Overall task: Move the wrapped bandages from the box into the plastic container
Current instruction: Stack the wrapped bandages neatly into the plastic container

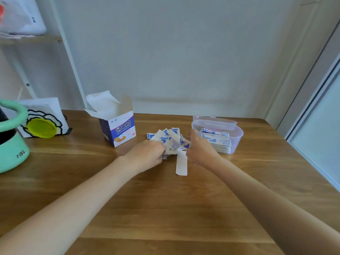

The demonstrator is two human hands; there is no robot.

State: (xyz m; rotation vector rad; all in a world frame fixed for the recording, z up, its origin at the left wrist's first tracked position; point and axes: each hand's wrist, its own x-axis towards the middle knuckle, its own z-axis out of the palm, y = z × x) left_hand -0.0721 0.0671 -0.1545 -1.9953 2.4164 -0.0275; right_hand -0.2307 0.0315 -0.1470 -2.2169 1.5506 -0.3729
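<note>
On the wooden table (165, 199), left to right: an open blue-and-white cardboard bandage box (119, 130) stands apparently emptied; the left hand (147, 155) curls onto a loose heap of blue-and-white wrapped bandages (170, 138), probably gathering them; the right hand (199, 147), blurred, fingers seemingly spread, hovers just beside the clear plastic container (237, 138), already holding a stack.

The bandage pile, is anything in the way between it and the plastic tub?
Only the right hand sits between the pile of wrapped bandages and the plastic container. Otherwise just bare wooden table. The container's top looks open, its lid behind it, with bandages already inside. The box stands on the pile's other side.
</note>
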